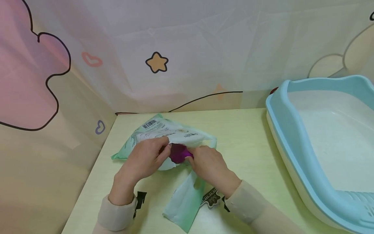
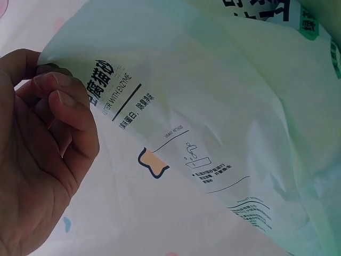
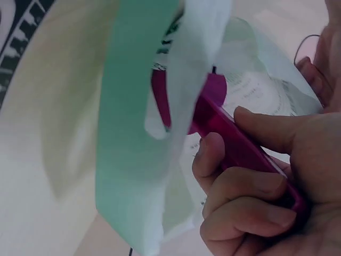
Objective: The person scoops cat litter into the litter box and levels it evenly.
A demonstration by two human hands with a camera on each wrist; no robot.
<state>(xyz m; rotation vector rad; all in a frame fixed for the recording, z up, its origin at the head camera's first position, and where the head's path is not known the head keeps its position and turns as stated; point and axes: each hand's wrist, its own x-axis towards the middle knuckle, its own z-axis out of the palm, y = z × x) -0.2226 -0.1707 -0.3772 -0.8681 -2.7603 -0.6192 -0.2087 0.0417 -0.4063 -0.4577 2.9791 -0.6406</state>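
A green-and-white printed cat litter bag (image 1: 166,128) lies on the table with its torn mouth facing me. My left hand (image 1: 150,154) pinches the bag's edge; in the left wrist view the fingertips are curled at the plastic's margin. My right hand (image 1: 208,162) grips a purple scoop (image 1: 179,153) whose head is in the bag's opening. The right wrist view shows the fingers wrapped round the scoop's handle (image 3: 240,141). A loose green-and-white strip (image 1: 185,201) with a cut-out hole hangs toward me below the right hand. The inside of the bag is mostly hidden.
To the right stands a big litter box with a light blue rim (image 1: 301,146) and white inside. A dark, flat lettered piece (image 1: 211,199) lies beneath the right forearm. A patterned cloth backdrop (image 1: 190,65) closes off the table's back and left side.
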